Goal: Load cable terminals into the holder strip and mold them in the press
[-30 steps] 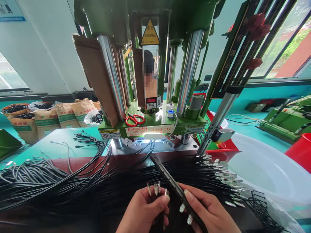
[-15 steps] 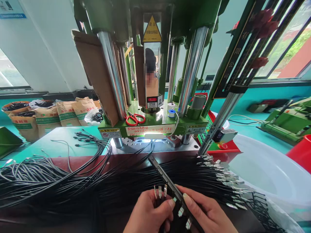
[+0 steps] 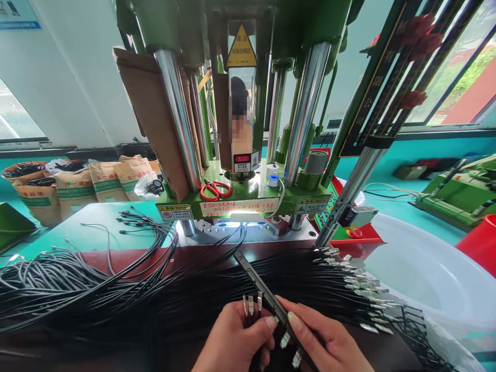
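Note:
My left hand [image 3: 236,336] is closed around a few black cables, whose metal connectors [image 3: 251,305] stick up above the fingers. Its thumb tip rests close against a long, narrow black bar [image 3: 256,280]. Gripping the lower part of that bar is my right hand [image 3: 323,333], thumb on top; the bar slants up and left toward the machine. More metal connectors [image 3: 284,339] show along the bar's lower side between the hands. The fingers hide how these are seated. Beneath lies a wide spread of black cables [image 3: 194,289] on the dark red table.
A green press [image 3: 248,194] stands ahead, with red-handled scissors [image 3: 215,190] and a blue-ended spool [image 3: 273,181] on its ledge. Cable ends with metal connectors [image 3: 364,284] fan out at right, beside a large white tub [image 3: 418,248]. Grey cable loops [image 3: 58,274] lie at left.
Both hands and the black bar have shifted slightly left. The grips look the same, and the connectors above my left fingers have moved along with the hand.

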`<state>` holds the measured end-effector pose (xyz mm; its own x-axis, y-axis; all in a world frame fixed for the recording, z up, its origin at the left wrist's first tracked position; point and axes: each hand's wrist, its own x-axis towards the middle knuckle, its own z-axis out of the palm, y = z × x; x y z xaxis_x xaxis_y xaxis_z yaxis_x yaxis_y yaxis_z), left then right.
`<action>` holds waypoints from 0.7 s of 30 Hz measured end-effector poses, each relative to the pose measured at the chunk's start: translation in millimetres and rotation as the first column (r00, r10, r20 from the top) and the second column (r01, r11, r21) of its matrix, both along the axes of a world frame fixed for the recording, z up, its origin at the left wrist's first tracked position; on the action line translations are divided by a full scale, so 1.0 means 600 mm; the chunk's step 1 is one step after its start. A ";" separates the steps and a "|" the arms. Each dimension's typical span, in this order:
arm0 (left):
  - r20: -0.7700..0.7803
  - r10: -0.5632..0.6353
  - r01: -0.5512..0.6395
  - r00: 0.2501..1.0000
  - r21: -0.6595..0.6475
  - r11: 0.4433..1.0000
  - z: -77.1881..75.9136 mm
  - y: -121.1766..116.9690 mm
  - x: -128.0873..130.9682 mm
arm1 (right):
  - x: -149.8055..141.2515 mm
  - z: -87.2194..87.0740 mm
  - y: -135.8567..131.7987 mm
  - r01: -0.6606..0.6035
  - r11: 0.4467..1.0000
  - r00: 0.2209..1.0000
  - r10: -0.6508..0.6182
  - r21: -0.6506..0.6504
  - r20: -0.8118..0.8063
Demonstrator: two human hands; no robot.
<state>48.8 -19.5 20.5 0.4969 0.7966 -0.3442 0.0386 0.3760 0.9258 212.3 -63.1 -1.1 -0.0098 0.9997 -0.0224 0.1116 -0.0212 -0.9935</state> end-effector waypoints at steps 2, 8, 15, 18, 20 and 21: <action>0.019 0.015 -0.015 1.000 -0.006 1.000 0.000 -0.001 0.001 | -0.004 0.001 -0.001 -0.002 1.000 1.000 0.002 0.031 0.018; 0.131 0.196 -0.174 0.972 -0.159 0.972 -0.015 0.000 -0.015 | 0.004 0.005 -0.007 -0.011 0.975 0.996 -0.009 -0.221 -0.089; 0.009 0.205 -0.204 0.979 -0.070 0.976 -0.008 -0.005 -0.029 | 0.014 0.009 -0.004 -0.087 0.964 0.983 0.042 -0.251 -0.179; -0.167 0.099 -0.106 0.981 -0.034 0.994 0.000 -0.009 -0.020 | 0.012 0.009 -0.002 -0.068 0.969 0.987 0.031 -0.237 -0.157; -0.224 0.060 -0.070 0.973 -0.034 0.997 0.003 -0.009 -0.016 | 0.012 0.012 -0.002 -0.045 0.976 0.990 0.016 -0.212 -0.138; -0.241 0.050 -0.059 0.969 -0.029 0.998 0.003 -0.008 -0.015 | 0.012 0.014 -0.002 -0.045 0.979 0.991 0.020 -0.197 -0.129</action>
<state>39.7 -24.5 22.5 0.3524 0.8054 -0.4767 0.2365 0.4162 0.8780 219.7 -64.2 7.6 -0.0577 0.9745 -0.2170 -0.0104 -0.2179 -0.9759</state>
